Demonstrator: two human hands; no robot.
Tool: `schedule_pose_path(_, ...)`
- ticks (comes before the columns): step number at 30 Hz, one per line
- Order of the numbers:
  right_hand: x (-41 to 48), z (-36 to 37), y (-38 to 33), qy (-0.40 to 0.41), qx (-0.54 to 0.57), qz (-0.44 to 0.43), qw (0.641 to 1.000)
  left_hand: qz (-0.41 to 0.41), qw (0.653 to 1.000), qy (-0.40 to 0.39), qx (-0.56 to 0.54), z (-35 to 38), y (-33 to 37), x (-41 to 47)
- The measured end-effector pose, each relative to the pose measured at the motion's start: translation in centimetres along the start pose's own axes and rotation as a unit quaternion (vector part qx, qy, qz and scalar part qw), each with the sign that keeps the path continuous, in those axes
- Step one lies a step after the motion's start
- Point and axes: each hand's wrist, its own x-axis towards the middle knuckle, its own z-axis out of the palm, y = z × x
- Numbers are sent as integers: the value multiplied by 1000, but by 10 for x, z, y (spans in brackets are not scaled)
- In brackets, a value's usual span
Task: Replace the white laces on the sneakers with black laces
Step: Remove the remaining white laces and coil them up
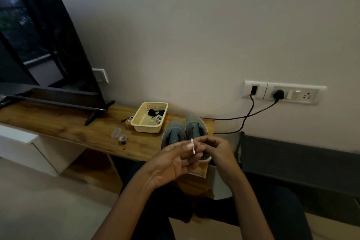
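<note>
Two grey sneakers (176, 132) stand side by side on the wooden table (64, 122), toes pointing away from me; no laces show on them. In front of them my left hand (173, 163) has a white lace (193, 146) wound around its fingers. My right hand (216, 149) pinches the lace close to the left fingertips. Black laces (155, 112) lie coiled in a cream basket (149, 117) just left of the sneakers, together with a small white bundle.
A TV (42, 52) stands on the left of the table. A small clear case (116, 133) and a roll of tape (123, 139) lie near the table's front. Cables (251, 115) run from wall sockets (282, 92) behind the sneakers. A dark bench (300, 163) is at right.
</note>
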Motion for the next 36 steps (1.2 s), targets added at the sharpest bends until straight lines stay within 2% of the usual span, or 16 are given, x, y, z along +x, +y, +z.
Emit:
schedule_pose_path(3, -6, 8, 14, -5, 1, -6, 1000, 66, 994, 83, -35, 2, 1, 12)
schedule_pose_path(6, -6, 7, 27, -25, -43, 3, 999, 126, 972, 197, -14, -1, 0, 25)
schedule_pose_path(10, -4, 0, 31, -72, -130, 10, 989, 150, 920, 303, 197, -14, -5, 36)
schedule_pose_path(13, 0, -2, 33, -39, -185, -62, 980, 107, 892, 272, 345, -15, -6, 33)
schedule_pose_path(16, 5, -2, 36, 5, -213, -136, 968, 34, 876, 180, 446, -13, -3, 25)
schedule_pose_path(19, 5, -3, 40, 28, -167, -148, 974, -42, 907, 76, 412, -16, 3, 19)
schedule_pose_path(21, 5, -4, 42, 28, -96, -123, 987, -77, 927, 52, 363, -18, 9, 15)
schedule_pose_path(23, 3, -2, 44, 16, -36, -85, 996, -76, 948, 55, 304, -20, 11, 14)
schedule_pose_path(25, 3, 0, 48, 1, -23, -53, 998, -54, 971, 79, 217, -20, 9, 16)
schedule_pose_path(27, 3, 0, 54, -33, -69, -19, 997, -12, 985, 135, 106, -21, 5, 23)
schedule_pose_path(29, 3, -1, 58, -84, -114, 19, 990, 42, 978, 199, 44, -24, 2, 29)
schedule_pose_path(31, 2, -1, 56, -137, -135, 54, 980, 78, 964, 243, 77, -27, -3, 34)
schedule_pose_path(33, 1, 1, 49, -173, -180, 51, 967, 87, 943, 267, 176, -26, -8, 34)
schedule_pose_path(34, 2, 2, 44, -171, -207, 30, 963, 81, 932, 271, 225, -25, -10, 33)
schedule_pose_path(36, 4, 3, 37, -113, -255, -46, 959, 58, 908, 258, 325, -23, -13, 31)
